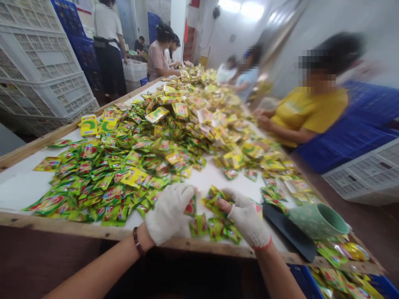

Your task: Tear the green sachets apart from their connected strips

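My left hand (171,214), in a white knit glove, is closed at the table's near edge, its fingers curled on a green candy packet (191,207) that is partly hidden. My right hand (247,218) wears a white glove with a bare thumb tip. It pinches yellow-green candy packets (213,200); how many is unclear. Below and between the hands, several small green packets (215,229) lie on the white tabletop. A large heap of green and yellow packets (124,158) spreads to the left and ahead of my hands.
A green cup (321,220) lies on its side at right, by a dark flat strip (289,232). A blue crate (378,286) with packets stands below the corner. White crates (46,58) are stacked at left. A person in yellow (307,110) works at right; others are farther back.
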Demonstrator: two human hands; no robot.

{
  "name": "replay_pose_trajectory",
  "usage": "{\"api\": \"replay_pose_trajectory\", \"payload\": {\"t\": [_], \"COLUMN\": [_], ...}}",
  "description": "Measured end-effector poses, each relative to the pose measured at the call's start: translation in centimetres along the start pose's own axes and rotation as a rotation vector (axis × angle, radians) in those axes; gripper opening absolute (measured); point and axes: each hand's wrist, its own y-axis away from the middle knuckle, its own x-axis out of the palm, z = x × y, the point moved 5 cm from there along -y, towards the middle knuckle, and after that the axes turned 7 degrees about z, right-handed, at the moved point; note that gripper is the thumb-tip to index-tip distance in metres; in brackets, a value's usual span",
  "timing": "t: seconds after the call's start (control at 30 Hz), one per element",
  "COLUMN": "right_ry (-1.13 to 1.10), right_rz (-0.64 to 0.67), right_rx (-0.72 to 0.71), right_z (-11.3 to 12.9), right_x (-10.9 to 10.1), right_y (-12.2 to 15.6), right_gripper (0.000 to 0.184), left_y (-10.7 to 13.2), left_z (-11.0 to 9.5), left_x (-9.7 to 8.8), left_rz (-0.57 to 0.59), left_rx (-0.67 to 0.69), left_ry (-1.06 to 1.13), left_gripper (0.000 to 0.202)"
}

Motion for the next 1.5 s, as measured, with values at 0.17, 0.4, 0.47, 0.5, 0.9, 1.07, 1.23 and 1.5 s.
{"api": "replay_pose_trajectory", "payload": {"t": [0.17,0.4,0.47,0.5,0.9,1.07,1.23,1.5], "right_ry": [0.24,0.307,0.3,0.295,0.014,-0.025,0.077,-0.035], "right_rz": [0.094,0.122,0.019,-0.027,0.122,0.48,0.466,0.286], "right_rx": [-0.112,-0.126,-0.104,-0.102,0.061,0.106,-0.014,0.03], "right_z": [1.2,3.0,3.2,3.3,3.4,2.5,2.4,3.1], "right_x": [0.7,1.7,1.8,1.9,3.0,5.1,5.8,3.3], "right_y": [-0.2,-0.3,-0.5,-0.5,0.4,1.3,0.8,0.1], "right_gripper": [0.07,0.053,0.05,0.048,0.059,0.085,0.073,0.074], "left_y": [0.2,0.2,0.4,0.4,0.2,0.3,0.7,1.0], "left_z": [-0.2,-1.5,-1.5,-1.4,-1.3,-0.9,-1.0,2.1], "left_x": [-0.6,0.2,0.4,0.5,0.3,0.4,0.5,-0.6], "left_rz": [0.084,0.022,-0.02,-0.026,-0.058,-0.088,-0.23,0.138], "left_rx": [0.015,0.034,-0.012,-0.032,-0.013,-0.048,-0.019,-0.357], "left_ry": [-0.049,-0.08,-0.05,-0.039,-0.069,-0.011,0.131,0.986], "left_gripper": [0.075,0.07,0.073,0.074,0.08,0.078,0.044,0.052]}}
